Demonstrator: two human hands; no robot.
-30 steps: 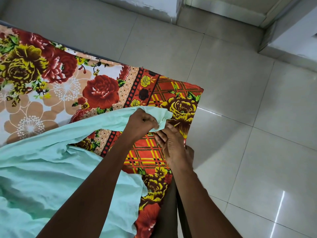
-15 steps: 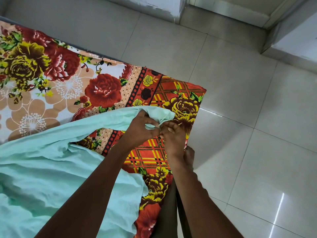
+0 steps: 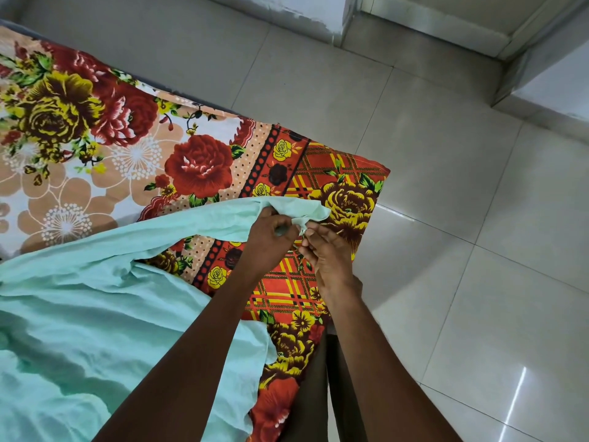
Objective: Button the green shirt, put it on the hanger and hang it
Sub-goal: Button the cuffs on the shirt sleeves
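Glossy grey floor tiles, floral bedsheet at left. Soft, creased green shirt lies on it; left hand and right hand both pinch its crumpled far-right sleeve end.

A single head-worn camera looks steeply down and forward from close above the bed, whose corner sits mid-frame. The person's forearms reach in from the bottom edge, and tiled floor fills the right side.
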